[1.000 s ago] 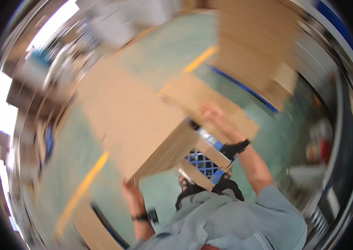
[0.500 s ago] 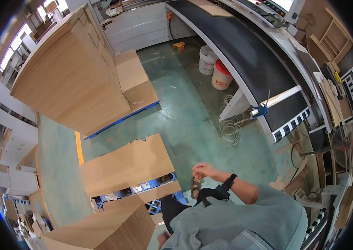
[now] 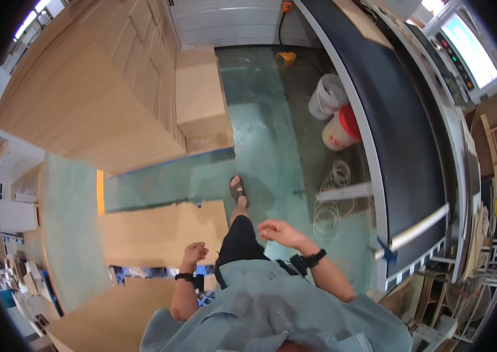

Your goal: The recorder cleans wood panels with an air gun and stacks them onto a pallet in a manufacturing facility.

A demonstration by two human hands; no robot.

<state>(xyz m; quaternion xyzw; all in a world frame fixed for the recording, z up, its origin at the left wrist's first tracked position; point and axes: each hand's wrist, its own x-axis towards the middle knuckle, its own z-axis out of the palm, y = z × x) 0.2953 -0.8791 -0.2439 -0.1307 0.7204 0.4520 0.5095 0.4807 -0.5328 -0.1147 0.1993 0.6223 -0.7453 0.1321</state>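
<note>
My left hand (image 3: 195,253) is in front of my waist, fingers loosely bent and nothing in them. Beneath it in the view lies the near edge of a flat brown cardboard sheet (image 3: 154,232) on a blue pallet. My right hand (image 3: 282,233) hangs over the green floor beside my leg, also without an object, its fingers loosely curled and partly apart. Neither hand appears to touch anything. Dark straps circle both wrists. One sandalled foot (image 3: 238,189) is stretched forward on the floor.
A tall stack of wood-toned panels (image 3: 66,100) stands at the left, with a lower stack (image 3: 200,82) beside it. A black-topped conveyor (image 3: 398,117) curves along the right. Near it are a white bucket (image 3: 321,101), a red-lidded bucket (image 3: 337,134), coiled tubing (image 3: 326,218) and a yellow pedal (image 3: 286,58).
My left hand has come up into full view. The view has turned right, and a foot has stepped forward. My right hand stays raised, with nothing in it.
</note>
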